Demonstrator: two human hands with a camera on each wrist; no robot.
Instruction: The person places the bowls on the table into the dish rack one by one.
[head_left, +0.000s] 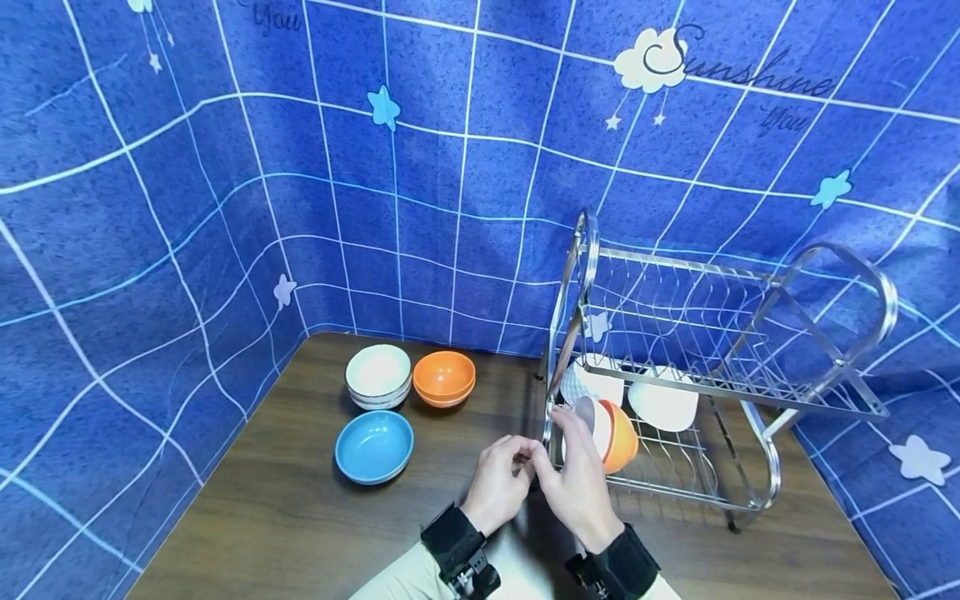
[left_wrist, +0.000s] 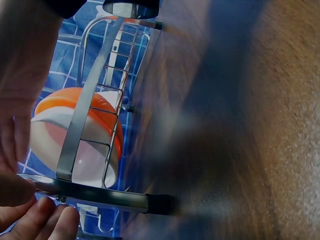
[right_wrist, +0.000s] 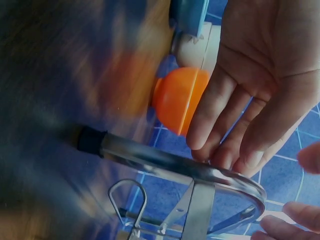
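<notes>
A chrome two-tier dish rack (head_left: 750, 392) stands on the right of the wooden table. Its lower tier holds a white bowl (head_left: 597, 421) nested against an orange bowl (head_left: 624, 440), both on edge. My right hand (head_left: 577, 467) lies flat with straight fingers against the rack's front-left frame (right_wrist: 165, 162), just beside those bowls. My left hand (head_left: 504, 482) is curled next to it, and its thumb and fingertips (left_wrist: 47, 220) close around the rack's lower bar (left_wrist: 100, 195). Through the wires, the left wrist view shows the orange bowl (left_wrist: 65, 97) and the white bowl (left_wrist: 85, 160).
Left of the rack on the table (head_left: 285, 517) sit a stack of white bowls (head_left: 378, 372), stacked orange bowls (head_left: 444, 377) and a blue bowl (head_left: 373, 446). More white dishes (head_left: 663, 404) lean in the lower tier. A blue patterned cloth (head_left: 225, 167) hangs behind and beside the table.
</notes>
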